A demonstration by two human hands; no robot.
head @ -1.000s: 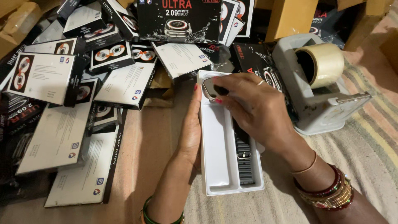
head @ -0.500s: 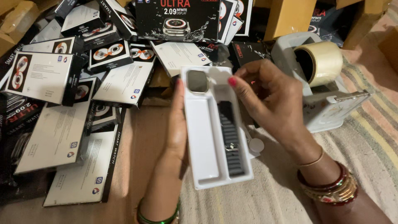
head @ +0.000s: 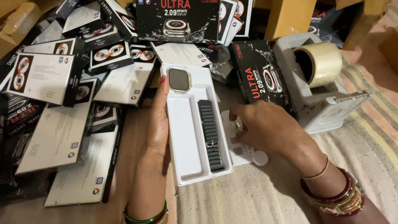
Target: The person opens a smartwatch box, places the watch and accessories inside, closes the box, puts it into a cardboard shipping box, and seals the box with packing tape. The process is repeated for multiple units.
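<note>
Left hand (head: 155, 124) lay flat along the left edge of the white tray (head: 182, 137), fingers straight, thumb hidden under the tray; it steadied the tray from the side and below, so the grip held the tray. Tray sat tilted slightly, long axis running away from the camera. Watch face (head: 179, 80), gold-rimmed with a dark screen, sat in the top compartment. Dark strap (head: 210, 135) lay in the right-hand slot; the left slot showed bare plastic.

Right hand (head: 269, 130) was just right of the tray, palm down, fingers curled over small white parts (head: 244, 151) on a white sheet; whether its grip held anything could not be told, fingertips hidden. A round white disc (head: 260, 158) lay just beside the wrist side of that hand.

Tape dispenser (head: 321, 89) with a clear roll stood to the right on the striped cloth (head: 365, 141). Black and white watch boxes (head: 62, 112) were piled to the left and behind the tray.
</note>
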